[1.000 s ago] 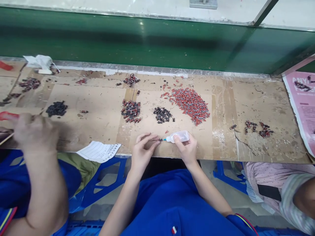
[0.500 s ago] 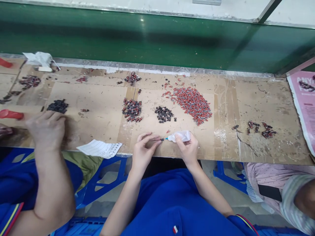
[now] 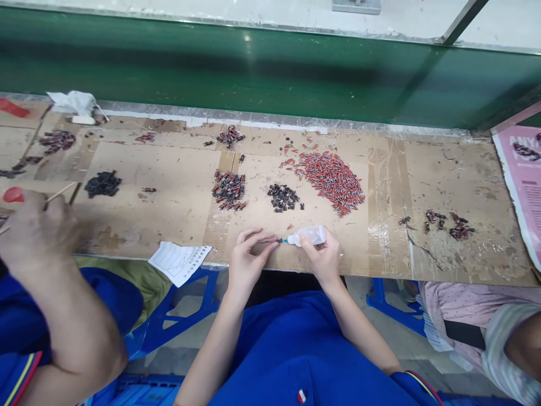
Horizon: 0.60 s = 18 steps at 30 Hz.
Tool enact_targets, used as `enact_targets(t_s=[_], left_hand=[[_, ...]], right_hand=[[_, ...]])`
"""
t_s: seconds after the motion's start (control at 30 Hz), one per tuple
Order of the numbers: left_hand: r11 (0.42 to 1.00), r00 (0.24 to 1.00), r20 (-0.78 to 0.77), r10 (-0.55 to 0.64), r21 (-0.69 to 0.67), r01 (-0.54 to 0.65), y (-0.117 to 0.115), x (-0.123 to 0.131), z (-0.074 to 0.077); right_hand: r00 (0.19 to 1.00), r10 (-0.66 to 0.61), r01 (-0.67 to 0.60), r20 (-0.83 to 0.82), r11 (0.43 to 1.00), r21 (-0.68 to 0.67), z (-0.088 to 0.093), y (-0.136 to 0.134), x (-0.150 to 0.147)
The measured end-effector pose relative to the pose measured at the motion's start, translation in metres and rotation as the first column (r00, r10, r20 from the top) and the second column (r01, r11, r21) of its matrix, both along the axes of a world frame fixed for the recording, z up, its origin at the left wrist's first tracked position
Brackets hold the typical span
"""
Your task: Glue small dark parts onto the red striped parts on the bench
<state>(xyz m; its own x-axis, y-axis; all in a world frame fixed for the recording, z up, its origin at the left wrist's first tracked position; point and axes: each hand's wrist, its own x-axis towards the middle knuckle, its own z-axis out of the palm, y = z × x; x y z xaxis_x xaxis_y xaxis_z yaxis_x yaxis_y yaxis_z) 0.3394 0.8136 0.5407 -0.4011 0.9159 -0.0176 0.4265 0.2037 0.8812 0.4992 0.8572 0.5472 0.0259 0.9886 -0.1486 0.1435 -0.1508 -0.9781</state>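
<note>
Between thumb and fingertips my left hand (image 3: pixel 250 254) pinches a small black part (image 3: pixel 279 241), its exact kind too small to make out. My right hand (image 3: pixel 322 254) is closed round a clear squeeze bottle (image 3: pixel 310 235) lying nearly level. The bottle's thin teal tip meets or almost meets the black part. Just beyond my hands lies a heap of small black parts (image 3: pixel 284 198). Farther right spreads a large pile of red pieces with metallic ends (image 3: pixel 332 179). To the left is a cluster of joined red-and-black pieces (image 3: pixel 229 190).
A co-worker's hand (image 3: pixel 40 231) at the left holds a thin wooden stick (image 3: pixel 61 192), near a red cap-like object (image 3: pixel 13 195). A paper slip (image 3: pixel 180 262) overhangs the cardboard-covered table's (image 3: pixel 384 214) front edge. Another person's sleeve (image 3: pixel 513 338) is at the right.
The co-worker's hand has moved left, away from the black heap, and its stick now shows. The paper slip has shifted right and tilted over the edge. My hands hold nearly the same position.
</note>
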Motion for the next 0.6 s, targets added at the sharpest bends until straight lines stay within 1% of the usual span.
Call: enact_targets(t_s=[0.13, 0.23, 0.3, 0.37, 0.43, 0.5, 0.57, 0.6], left_hand=[[1.0, 1.0, 0.012, 0.02, 0.006, -0.02, -0.001, 0.002, -0.001], [1.0, 1.0, -0.001, -0.003, 0.001, 0.003, -0.001, 0.0, 0.001], [0.999, 0.999, -0.026, -0.042, -0.017, 0.041, 0.0, -0.003, 0.004], [0.996, 0.994, -0.069, -0.084, -0.035, 0.082, 0.004, -0.004, 0.009], [0.995, 0.985, -0.139, -0.099, -0.035, 0.095, 0.009, -0.003, 0.012], [0.995, 0.968, -0.229, -0.1, -0.017, 0.098, 0.016, 0.003, 0.013], [0.993, 0.94, -0.322, -0.11, -0.002, 0.116, 0.024, 0.012, 0.011], [0.991, 0.924, -0.362, -0.121, 0.002, 0.131, 0.028, 0.016, 0.009]], right_hand=[[0.999, -0.031, 0.031, -0.015, 0.999, -0.008, 0.001, -0.001, 0.0], [0.992, -0.089, 0.091, -0.085, 0.996, 0.009, 0.003, 0.0, 0.005], [0.982, -0.144, 0.15, -0.121, 0.988, 0.044, 0.005, 0.0, 0.015], [0.978, -0.19, 0.199, -0.089, 0.975, 0.096, 0.005, 0.0, 0.03], [0.973, -0.222, 0.211, 0.055, 0.964, 0.164, 0.004, 0.0, 0.048], [0.932, -0.242, 0.173, 0.27, 0.951, 0.256, 0.003, -0.001, 0.063], [0.855, -0.249, 0.074, 0.454, 0.926, 0.369, 0.003, 0.0, 0.073], [0.821, -0.25, 0.011, 0.514, 0.906, 0.423, 0.003, 0.001, 0.075]])
